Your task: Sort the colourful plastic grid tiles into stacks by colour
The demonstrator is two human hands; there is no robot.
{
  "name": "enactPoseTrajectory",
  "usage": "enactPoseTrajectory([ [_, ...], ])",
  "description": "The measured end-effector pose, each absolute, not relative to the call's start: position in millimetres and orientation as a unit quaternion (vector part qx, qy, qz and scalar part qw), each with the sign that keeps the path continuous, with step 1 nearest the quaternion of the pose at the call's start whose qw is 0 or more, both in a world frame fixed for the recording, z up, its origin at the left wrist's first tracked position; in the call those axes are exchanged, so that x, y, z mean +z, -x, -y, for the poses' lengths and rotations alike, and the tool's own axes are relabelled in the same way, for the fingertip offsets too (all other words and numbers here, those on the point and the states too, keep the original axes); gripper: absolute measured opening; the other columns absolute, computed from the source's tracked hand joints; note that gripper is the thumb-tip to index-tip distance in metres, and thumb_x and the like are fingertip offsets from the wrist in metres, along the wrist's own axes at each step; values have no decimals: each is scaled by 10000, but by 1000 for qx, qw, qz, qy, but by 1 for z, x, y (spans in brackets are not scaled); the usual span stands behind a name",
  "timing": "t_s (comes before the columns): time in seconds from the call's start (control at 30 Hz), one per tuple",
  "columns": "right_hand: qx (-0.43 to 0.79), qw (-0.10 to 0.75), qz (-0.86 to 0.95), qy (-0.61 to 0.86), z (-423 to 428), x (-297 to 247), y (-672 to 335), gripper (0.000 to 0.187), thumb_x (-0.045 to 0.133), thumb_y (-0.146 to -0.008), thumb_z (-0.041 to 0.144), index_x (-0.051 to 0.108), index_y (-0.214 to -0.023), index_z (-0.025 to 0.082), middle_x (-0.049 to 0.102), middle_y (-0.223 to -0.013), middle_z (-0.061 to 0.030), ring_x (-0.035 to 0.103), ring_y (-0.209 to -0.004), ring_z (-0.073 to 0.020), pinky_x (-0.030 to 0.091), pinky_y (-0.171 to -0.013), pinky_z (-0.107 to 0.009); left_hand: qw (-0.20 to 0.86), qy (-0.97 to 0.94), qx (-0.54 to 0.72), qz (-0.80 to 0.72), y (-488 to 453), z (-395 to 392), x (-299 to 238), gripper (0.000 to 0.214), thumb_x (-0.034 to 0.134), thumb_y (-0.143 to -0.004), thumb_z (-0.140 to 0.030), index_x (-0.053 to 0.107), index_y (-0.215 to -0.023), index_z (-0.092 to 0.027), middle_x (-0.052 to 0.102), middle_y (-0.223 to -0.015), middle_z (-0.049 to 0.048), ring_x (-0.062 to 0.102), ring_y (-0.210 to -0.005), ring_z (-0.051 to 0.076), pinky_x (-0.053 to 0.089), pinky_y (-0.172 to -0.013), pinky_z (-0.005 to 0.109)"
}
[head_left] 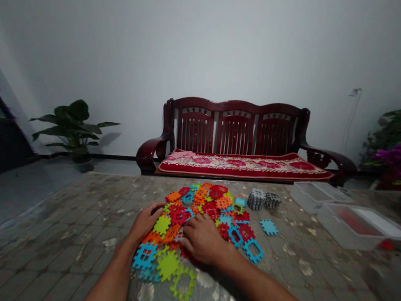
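Note:
A heap of plastic interlocking tiles with notched edges, in red, orange, blue and lime green, [168,265] lies on the table. At the heap's left side is my left hand [147,221], its fingers apart and resting against the tiles, holding nothing. My right hand [202,239] reaches over the middle with bent fingers. A grey tile [180,234] shows at the tips of its thumb and forefinger, which appear to pinch it. Part of the heap is hidden beneath this hand. Beyond the heap, to the right, stand grey tiles in a light stack [256,200] and a darker stack [272,201].
A single light blue tile [268,227] lies right of the heap. Two clear plastic boxes [349,236] sit at the table's right, one with something red inside. Behind the table [91,234] stands a wooden bench [235,107]. Potted plants flank it.

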State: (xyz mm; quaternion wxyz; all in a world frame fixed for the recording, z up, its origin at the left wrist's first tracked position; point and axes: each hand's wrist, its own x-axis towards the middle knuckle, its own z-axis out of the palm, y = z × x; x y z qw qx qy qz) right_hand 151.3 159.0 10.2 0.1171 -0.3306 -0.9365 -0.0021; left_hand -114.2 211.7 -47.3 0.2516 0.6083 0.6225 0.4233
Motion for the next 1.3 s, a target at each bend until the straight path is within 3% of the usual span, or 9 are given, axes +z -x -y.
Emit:
enactPoseTrajectory([
  [0.17,24,190,910,366,-167,0,-155,306,415,-1046,328,677,-953,201,700,-976,-69,547,-942,-204,376,-862,-337,234,-616,417,-626,116,-214,-51,480,563,-757,-491,766,-1067,-186,789,-1125,78,703,-1077,273,504,-1022,415],
  [0.37,162,302,820,459,-184,-2,-164,320,406,-1048,347,666,-912,221,703,-924,-31,586,-858,-174,396,-795,-279,229,-622,406,-629,117,-215,-51,482,544,-769,-491,763,-1076,-190,787,-1133,77,702,-1083,273,501,-1020,411],
  [0.57,262,401,698,532,-220,-2,-195,351,385,-971,351,581,-712,216,621,-705,4,569,-706,-169,387,-650,-253,222,-625,403,-631,117,-215,-52,472,534,-781,-491,762,-1071,-196,786,-1125,76,707,-1062,273,506,-1008,407],
  [0.7,216,397,674,584,-232,-8,-219,345,380,-958,357,552,-690,225,636,-712,-12,583,-723,-184,390,-659,-263,223,-631,399,-627,118,-214,-51,473,524,-792,-482,762,-1086,-198,783,-1132,72,703,-1072,270,501,-1020,408],
  [1.07,54,305,669,676,-234,-25,-226,342,312,-1050,304,631,-955,226,731,-886,-76,679,-804,-196,397,-645,-270,224,-624,397,-635,118,-215,-51,486,538,-769,-511,763,-1072,-205,783,-1134,76,703,-1073,278,505,-1018,415],
  [1.3,53,258,671,693,-231,-13,-220,350,284,-1068,330,618,-1049,228,717,-863,-61,672,-760,-196,368,-624,-285,224,-630,397,-628,118,-215,-52,460,532,-787,-472,765,-1077,-201,784,-1124,77,704,-1070,282,502,-1018,430],
])
